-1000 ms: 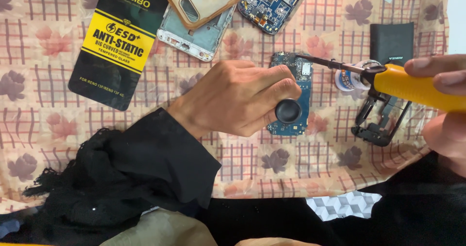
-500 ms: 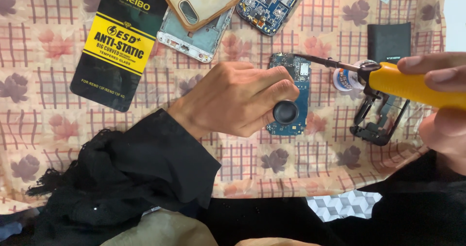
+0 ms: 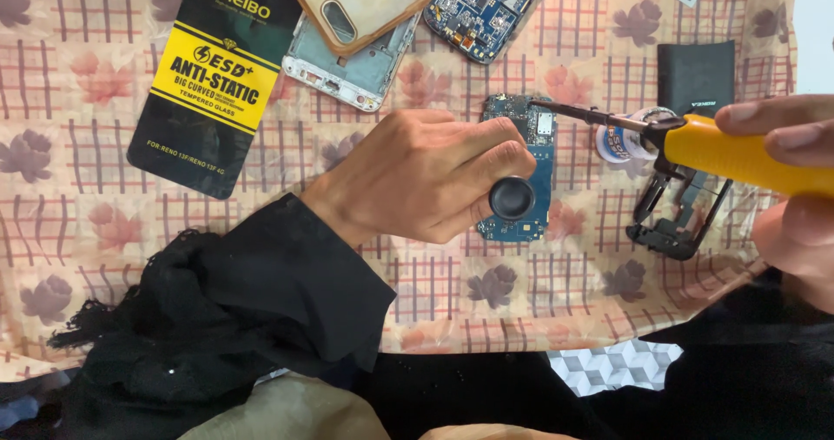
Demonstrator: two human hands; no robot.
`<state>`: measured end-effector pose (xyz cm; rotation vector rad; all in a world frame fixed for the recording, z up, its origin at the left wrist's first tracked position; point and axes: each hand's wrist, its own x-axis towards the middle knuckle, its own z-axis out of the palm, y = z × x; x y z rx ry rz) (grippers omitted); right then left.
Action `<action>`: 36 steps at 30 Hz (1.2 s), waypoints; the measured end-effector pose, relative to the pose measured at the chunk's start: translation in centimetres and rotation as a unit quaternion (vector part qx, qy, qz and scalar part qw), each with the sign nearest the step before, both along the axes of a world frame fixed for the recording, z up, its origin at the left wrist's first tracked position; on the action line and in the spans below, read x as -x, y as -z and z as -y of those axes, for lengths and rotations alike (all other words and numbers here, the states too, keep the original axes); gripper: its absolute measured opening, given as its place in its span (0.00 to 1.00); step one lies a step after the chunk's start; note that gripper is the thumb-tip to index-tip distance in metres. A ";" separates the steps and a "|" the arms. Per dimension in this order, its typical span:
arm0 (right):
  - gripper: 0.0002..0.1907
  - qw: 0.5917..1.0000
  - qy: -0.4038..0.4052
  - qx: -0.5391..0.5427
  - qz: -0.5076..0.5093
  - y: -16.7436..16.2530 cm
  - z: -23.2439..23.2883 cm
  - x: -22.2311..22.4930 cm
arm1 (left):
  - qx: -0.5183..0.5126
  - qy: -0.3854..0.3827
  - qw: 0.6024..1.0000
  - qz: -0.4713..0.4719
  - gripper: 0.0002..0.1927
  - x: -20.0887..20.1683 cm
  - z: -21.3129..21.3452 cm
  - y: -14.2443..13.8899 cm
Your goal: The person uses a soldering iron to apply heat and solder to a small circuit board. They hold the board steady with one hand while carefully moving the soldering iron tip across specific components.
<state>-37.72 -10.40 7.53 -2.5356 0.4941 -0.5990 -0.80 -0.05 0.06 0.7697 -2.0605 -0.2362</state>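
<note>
I read even, soft, bright light with only faint shadows under the left hand point(image 3: 426, 175). Focus is sharp around its grip. The glossy black packet point(image 3: 213, 84) shows mild sheen. The black sleeve point(image 3: 261, 310) loses detail.

1. The left hand point(image 3: 426, 175) rests on a blue circuit board point(image 3: 526, 166) at centre, its fingers point(image 3: 486, 145) pinching a round black knob point(image 3: 512, 198).
2. From three o'clock, the right hand point(image 3: 795, 192) grips a yellow-handled soldering iron point(image 3: 738, 153), tip touching the board's top.
3. A black packet point(image 3: 213, 79) lies at ten o'clock on the patterned cloth point(image 3: 87, 188).
</note>
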 end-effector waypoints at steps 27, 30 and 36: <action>0.14 0.998 -0.050 0.047 0.013 0.9 0.6 1.0 | 0.000 -0.001 1.000 -0.004 0.20 -0.2 0.0 -0.1; 0.15 0.997 -0.057 0.044 0.013 0.9 0.9 1.1 | -0.002 0.004 1.000 -0.010 0.19 -0.1 0.1 -0.1; 0.18 0.997 -0.063 0.035 0.017 0.8 1.2 0.9 | 0.003 0.002 1.000 -0.008 0.20 -0.2 0.0 -0.1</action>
